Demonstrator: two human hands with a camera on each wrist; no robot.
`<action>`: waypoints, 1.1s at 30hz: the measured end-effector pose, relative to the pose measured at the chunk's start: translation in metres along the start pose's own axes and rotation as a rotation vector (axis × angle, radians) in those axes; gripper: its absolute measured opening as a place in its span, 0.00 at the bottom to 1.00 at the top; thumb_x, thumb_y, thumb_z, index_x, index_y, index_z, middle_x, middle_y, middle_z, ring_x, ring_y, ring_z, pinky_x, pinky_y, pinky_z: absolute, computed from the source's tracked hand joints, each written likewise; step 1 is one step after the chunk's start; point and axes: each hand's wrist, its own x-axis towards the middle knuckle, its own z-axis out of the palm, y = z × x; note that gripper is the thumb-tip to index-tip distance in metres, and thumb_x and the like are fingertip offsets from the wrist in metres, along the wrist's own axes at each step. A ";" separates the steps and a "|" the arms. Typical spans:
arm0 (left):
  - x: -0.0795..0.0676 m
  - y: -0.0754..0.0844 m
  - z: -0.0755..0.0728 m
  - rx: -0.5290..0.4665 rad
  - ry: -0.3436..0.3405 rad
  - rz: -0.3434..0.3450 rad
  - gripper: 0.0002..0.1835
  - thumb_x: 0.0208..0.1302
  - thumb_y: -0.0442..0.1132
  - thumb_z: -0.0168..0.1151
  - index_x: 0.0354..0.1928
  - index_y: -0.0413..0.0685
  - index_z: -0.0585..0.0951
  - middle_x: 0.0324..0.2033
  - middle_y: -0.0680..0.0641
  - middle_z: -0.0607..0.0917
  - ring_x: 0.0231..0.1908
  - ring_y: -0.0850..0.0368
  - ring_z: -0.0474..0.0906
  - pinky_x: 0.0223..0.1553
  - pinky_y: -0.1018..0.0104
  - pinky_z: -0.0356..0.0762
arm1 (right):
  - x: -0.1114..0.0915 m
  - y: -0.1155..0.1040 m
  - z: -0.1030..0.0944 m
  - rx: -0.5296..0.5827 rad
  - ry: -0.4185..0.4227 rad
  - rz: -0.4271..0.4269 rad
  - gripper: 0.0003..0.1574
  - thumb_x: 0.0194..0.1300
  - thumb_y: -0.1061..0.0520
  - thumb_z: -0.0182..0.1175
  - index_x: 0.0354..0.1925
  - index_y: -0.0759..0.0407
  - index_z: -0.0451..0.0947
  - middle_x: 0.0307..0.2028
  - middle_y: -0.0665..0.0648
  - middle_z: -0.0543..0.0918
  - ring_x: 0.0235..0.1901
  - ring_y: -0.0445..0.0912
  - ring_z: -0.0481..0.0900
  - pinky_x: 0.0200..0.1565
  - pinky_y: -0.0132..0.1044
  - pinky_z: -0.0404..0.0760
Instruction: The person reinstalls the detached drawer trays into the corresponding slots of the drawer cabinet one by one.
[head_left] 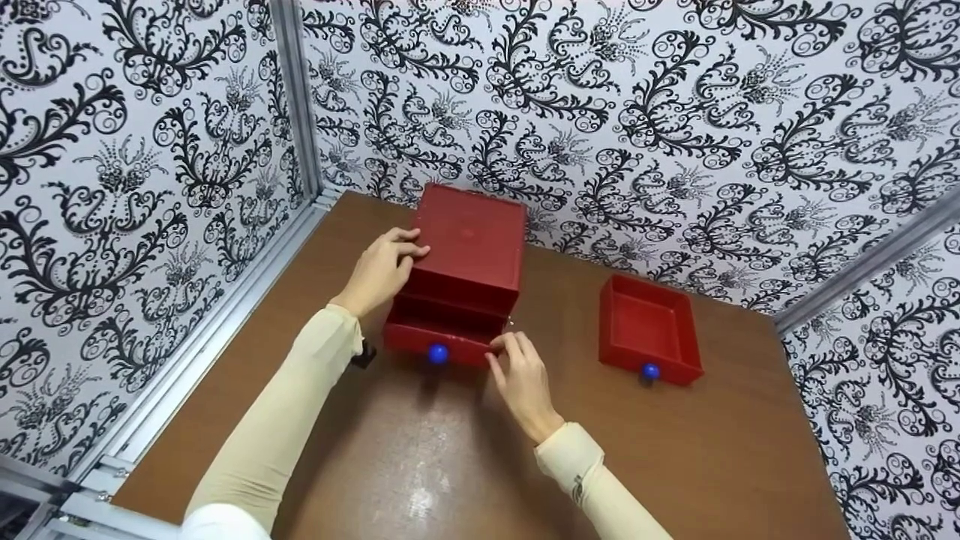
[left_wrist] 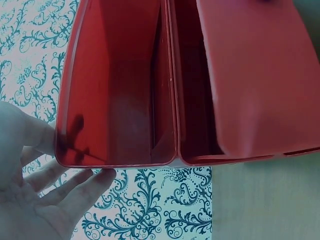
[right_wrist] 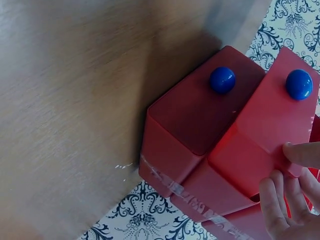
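Note:
A red drawer cabinet (head_left: 469,236) stands on the table. Its middle drawer (head_left: 405,336), with a blue knob (head_left: 438,353), is pulled partway out. At that drawer's right front corner, my right hand (head_left: 525,379) pinches the edge, thumb on the front face and fingers round the side. The fingers of my left hand (head_left: 379,270) rest against the cabinet's upper left edge. In the left wrist view, the top compartment (left_wrist: 130,100) is a bare slot without a drawer. A lower drawer (right_wrist: 185,117) sits pushed in below the pulled one in the right wrist view.
Another red drawer (head_left: 646,326) with a blue knob (head_left: 650,371) lies on the brown table (head_left: 420,465) to the right. Patterned walls (head_left: 600,112) and metal rails (head_left: 225,300) border the table. Clear tape (right_wrist: 185,195) runs along the cabinet's side.

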 end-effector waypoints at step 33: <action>-0.003 0.004 0.000 -0.001 0.037 0.013 0.17 0.67 0.30 0.53 0.51 0.44 0.86 0.64 0.44 0.79 0.68 0.45 0.72 0.71 0.48 0.68 | 0.022 0.020 0.010 0.006 0.012 0.136 0.17 0.57 0.56 0.72 0.34 0.60 0.72 0.32 0.57 0.75 0.32 0.45 0.80 0.35 0.37 0.84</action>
